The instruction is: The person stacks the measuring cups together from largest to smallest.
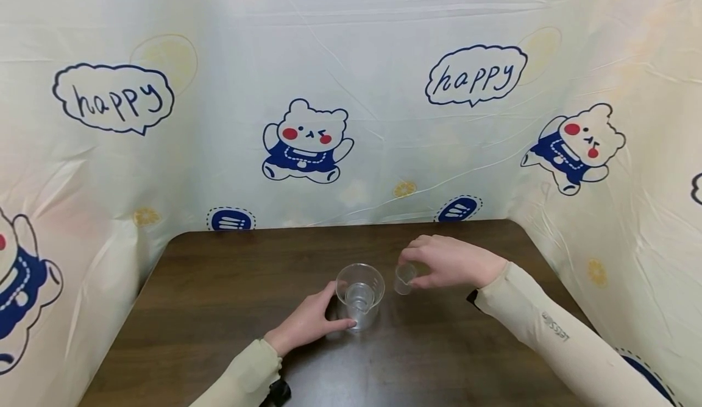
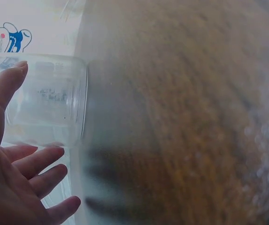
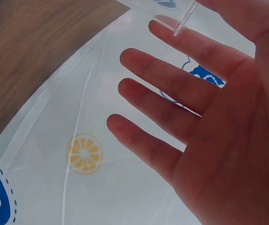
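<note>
A large clear beaker (image 1: 374,317) stands on the table, with what looks like a smaller clear vessel (image 1: 359,296) inside it. My left hand (image 1: 307,322) holds the large beaker between thumb and fingers at its left side. The left wrist view shows the thumb (image 2: 13,77) against the beaker's wall (image 2: 80,103) and the fingers spread along the other side. To the right, my right hand (image 1: 452,262) pinches a small clear beaker (image 1: 404,282) between thumb and index finger. Only a sliver of that small beaker (image 3: 185,19) appears in the right wrist view, where the other fingers are extended.
A dark brown wooden table (image 1: 230,285) lies under both hands. Pale printed curtain (image 1: 384,78) with bears and lettering rises behind the table and along both sides.
</note>
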`<action>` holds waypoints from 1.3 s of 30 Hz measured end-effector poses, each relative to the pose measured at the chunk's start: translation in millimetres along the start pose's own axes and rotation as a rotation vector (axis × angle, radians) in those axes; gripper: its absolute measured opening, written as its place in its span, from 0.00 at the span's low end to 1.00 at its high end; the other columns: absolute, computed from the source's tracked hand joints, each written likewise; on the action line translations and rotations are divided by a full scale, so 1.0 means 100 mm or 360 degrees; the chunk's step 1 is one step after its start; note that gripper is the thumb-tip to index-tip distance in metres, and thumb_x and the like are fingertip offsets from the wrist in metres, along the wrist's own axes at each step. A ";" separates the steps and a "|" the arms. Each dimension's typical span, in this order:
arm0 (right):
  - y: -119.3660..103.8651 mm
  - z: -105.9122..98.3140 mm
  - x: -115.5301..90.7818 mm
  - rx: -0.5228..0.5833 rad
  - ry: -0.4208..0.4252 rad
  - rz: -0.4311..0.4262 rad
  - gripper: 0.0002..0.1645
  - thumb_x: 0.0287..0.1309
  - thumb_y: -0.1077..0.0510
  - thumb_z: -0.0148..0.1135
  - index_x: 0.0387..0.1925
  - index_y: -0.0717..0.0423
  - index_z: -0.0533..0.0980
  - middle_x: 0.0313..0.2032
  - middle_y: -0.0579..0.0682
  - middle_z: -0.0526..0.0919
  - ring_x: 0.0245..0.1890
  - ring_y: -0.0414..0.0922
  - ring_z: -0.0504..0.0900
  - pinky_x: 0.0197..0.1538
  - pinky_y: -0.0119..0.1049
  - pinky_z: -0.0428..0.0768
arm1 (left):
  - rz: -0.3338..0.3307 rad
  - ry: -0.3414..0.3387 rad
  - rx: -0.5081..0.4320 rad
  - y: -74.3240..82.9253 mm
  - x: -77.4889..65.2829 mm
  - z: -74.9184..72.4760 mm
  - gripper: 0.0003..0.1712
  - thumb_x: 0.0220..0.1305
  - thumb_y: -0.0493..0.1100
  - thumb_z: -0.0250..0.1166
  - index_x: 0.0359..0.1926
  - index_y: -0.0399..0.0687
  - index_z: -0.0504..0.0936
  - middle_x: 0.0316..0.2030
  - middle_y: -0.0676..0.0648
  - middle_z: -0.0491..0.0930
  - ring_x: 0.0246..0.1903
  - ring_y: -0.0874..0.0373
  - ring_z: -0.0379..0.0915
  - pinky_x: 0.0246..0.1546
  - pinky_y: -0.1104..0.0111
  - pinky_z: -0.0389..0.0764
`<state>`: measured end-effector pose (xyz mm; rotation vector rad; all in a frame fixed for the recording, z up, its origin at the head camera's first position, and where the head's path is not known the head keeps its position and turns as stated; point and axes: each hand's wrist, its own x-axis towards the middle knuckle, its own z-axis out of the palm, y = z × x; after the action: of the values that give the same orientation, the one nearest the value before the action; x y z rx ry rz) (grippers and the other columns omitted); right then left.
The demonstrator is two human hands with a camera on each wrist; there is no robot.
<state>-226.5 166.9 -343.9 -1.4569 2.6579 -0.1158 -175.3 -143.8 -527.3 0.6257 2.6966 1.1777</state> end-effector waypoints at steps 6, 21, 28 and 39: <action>-0.03 -0.01 0.07 -0.0021 -0.0017 0.0007 0.16 0.62 0.50 0.73 0.49 0.49 0.83 0.48 0.46 0.85 0.49 0.47 0.83 0.55 0.46 0.82 | 0.0003 -0.0003 -0.0009 0.00 0.01 0.01 0.46 0.62 0.68 0.72 0.71 0.52 0.67 0.59 0.49 0.81 0.57 0.54 0.80 0.57 0.54 0.79; -0.09 -0.03 0.29 0.0012 -0.0022 0.0002 0.18 0.62 0.48 0.73 0.50 0.50 0.83 0.49 0.46 0.85 0.50 0.47 0.82 0.54 0.45 0.81 | 0.0007 0.0006 -0.0031 -0.01 0.03 0.02 0.43 0.62 0.65 0.74 0.70 0.54 0.68 0.60 0.52 0.80 0.59 0.55 0.78 0.60 0.53 0.78; -0.13 -0.01 0.41 0.0031 -0.0040 -0.0026 0.19 0.63 0.48 0.72 0.52 0.52 0.83 0.50 0.48 0.85 0.51 0.48 0.82 0.57 0.46 0.81 | 0.0004 0.0005 -0.0017 -0.03 0.03 0.03 0.43 0.62 0.65 0.73 0.71 0.53 0.69 0.61 0.51 0.79 0.60 0.52 0.77 0.61 0.51 0.77; -0.17 0.10 0.56 0.0058 -0.0093 -0.0057 0.19 0.63 0.48 0.73 0.52 0.50 0.83 0.50 0.47 0.85 0.51 0.47 0.82 0.56 0.44 0.81 | -0.0015 -0.0010 0.0025 -0.04 0.04 0.02 0.43 0.63 0.63 0.74 0.71 0.52 0.68 0.63 0.49 0.78 0.63 0.47 0.75 0.67 0.42 0.68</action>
<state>-241.4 110.3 -354.8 -1.4736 2.5710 -0.1225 -179.8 -143.4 -531.1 0.6168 2.7028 1.1517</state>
